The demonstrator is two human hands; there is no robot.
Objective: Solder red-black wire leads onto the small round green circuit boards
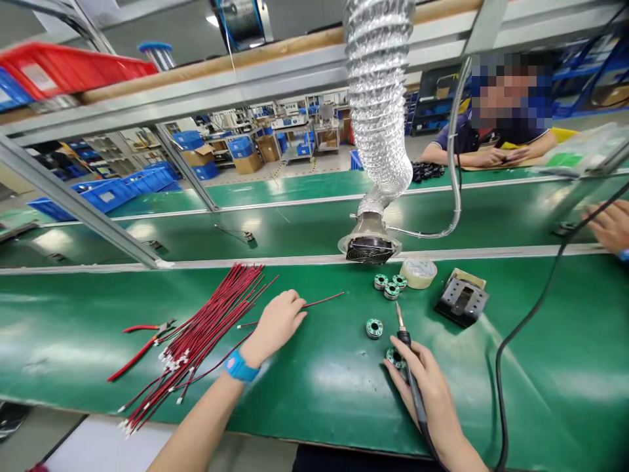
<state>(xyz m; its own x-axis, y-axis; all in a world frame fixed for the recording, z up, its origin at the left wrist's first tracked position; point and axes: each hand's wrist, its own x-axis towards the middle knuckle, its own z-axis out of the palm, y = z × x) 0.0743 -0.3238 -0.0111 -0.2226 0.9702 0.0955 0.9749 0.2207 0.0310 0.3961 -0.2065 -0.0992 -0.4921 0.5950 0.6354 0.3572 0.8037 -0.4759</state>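
Note:
My left hand [278, 328], a blue band on its wrist, has its fingers closed on a thin red wire [324, 300], whose bare end points right. A white plug shows left of this hand. My right hand [432, 387] grips a soldering iron [417, 396], tip pointing up and away. Its thumb and fingers also surround a small round coil with a green circuit board [394, 357]. Just beyond lies another round coil [374, 328], and three more coils [392, 291] sit grouped farther back. To the left spreads a bundle of red-and-black wires [216, 321] with white plugs.
Red-handled cutters [135, 354] lie left of the wires. A tape roll [419, 273] and a black metal block [462, 298] stand at back right. A foil duct with a fan [371, 246] hangs overhead. A black cable [511, 341] crosses the right side, near another person's hand [612, 226].

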